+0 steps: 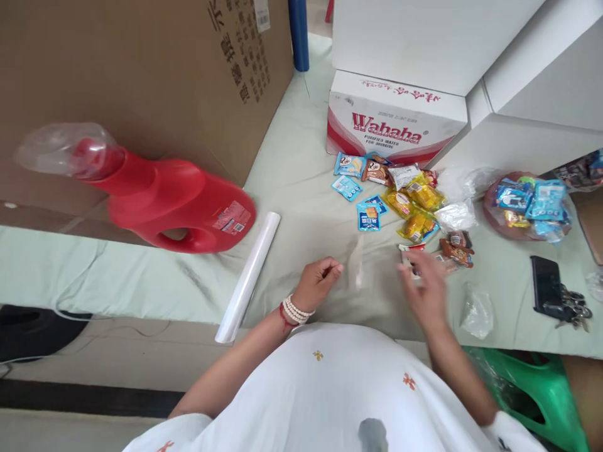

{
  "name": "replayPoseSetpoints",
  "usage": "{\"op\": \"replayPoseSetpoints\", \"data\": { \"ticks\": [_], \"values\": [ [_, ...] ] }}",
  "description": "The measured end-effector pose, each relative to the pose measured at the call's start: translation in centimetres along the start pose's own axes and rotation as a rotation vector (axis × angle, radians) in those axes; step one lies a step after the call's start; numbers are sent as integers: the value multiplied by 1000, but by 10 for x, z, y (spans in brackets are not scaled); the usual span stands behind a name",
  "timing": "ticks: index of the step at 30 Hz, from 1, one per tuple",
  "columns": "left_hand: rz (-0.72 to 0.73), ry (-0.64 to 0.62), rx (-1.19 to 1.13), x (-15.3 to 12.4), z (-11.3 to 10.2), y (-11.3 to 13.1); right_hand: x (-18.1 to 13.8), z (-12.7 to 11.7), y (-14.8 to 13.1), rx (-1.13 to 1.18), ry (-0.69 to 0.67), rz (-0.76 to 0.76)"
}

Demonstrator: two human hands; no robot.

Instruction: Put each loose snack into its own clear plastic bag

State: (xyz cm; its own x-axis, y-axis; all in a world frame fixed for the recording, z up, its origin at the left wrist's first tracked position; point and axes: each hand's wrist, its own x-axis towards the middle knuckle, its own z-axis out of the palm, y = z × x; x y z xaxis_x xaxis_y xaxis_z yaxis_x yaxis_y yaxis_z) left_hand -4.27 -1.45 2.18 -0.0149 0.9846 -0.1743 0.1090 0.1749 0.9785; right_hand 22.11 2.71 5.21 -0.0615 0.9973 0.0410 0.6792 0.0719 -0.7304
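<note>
We see the left hand [320, 280], with bead bracelets at the wrist, closed in a pinch, its fingertips right at the edge of a thin clear bag [357, 269] that lies on the desk [301, 188]. We cannot tell whether the fingers actually grip the bag. The right hand [424, 290] is blurred, open with fingers spread, hovering just right of the bag and over a red-and-white packet [409, 248]. Beyond both hands lies a pile of snack packets [409, 201] in front of a Wahaha box [391, 119]. Left of the left hand a roll of clear film [249, 273] lies slantwise, near a red detergent jug [179, 201] on its side. To the right we see a crumpled small bag [475, 311], a phone [546, 282] with keys [572, 307] touching it, and a wrapped plate of packets [494, 220].
</note>
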Motion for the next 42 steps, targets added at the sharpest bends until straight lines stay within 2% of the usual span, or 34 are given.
{"op": "replayPoseSetpoints", "data": {
  "ticks": [1,2,4,7,9,11,13,15,17,18,20,22,23,24,26,27,28,30,31,34,36,38,40,42],
  "values": [
    [-21,16,-2,0,-3,-3,-11,-16,24,-208,220,45],
    [-40,26,11,0,-5,-6,-23,-29,50,-390,344,135],
    [-37,30,117,0,-5,-11,-48,-44,98,-588,395,321],
    [171,6,448,1,7,-13,-72,-48,140,-591,382,345],
    [379,-74,652,3,21,-12,-68,-52,143,-526,471,258],
    [525,-182,798,6,38,-10,-44,-63,131,-469,624,153],
    [570,-286,932,10,53,-7,-2,-77,112,-430,783,25],
    [515,-376,1048,15,64,-4,53,-88,96,-394,883,-91],
    [397,-418,1118,18,69,-2,116,-90,85,-373,851,-171],
    [342,-419,1130,19,70,-2,147,-89,82,-390,745,-184],
    [284,-409,1111,21,68,-5,200,-87,79,-494,435,-149],
    [294,-402,1049,20,62,-11,229,-87,74,-571,235,-119],
    [308,-392,1006,19,59,-16,233,-88,71,-582,223,-137],
    [324,-372,959,18,56,-21,227,-90,68,-567,267,-173],
    [363,-302,857,16,52,-30,193,-89,64,-471,422,-226],
    [394,-260,809,15,52,-32,166,-85,63,-396,466,-202],
    [438,-221,770,14,53,-32,136,-79,64,-318,459,-117],
    [555,-174,737,14,61,-26,71,-60,69,-170,195,83],
    [615,-175,746,16,68,-20,42,-50,73,-109,108,176],
    [713,-288,850,31,100,1,-21,-24,82,65,23,382],
    [671,-399,936,45,120,9,-38,-21,86,154,26,446],
    [536,-462,963,58,131,9,-40,-29,86,185,76,459],
    [402,-464,931,65,128,1,-36,-40,83,218,145,454],
    [329,-421,823,64,114,-8,-29,-45,75,339,148,470]
  ]
}}
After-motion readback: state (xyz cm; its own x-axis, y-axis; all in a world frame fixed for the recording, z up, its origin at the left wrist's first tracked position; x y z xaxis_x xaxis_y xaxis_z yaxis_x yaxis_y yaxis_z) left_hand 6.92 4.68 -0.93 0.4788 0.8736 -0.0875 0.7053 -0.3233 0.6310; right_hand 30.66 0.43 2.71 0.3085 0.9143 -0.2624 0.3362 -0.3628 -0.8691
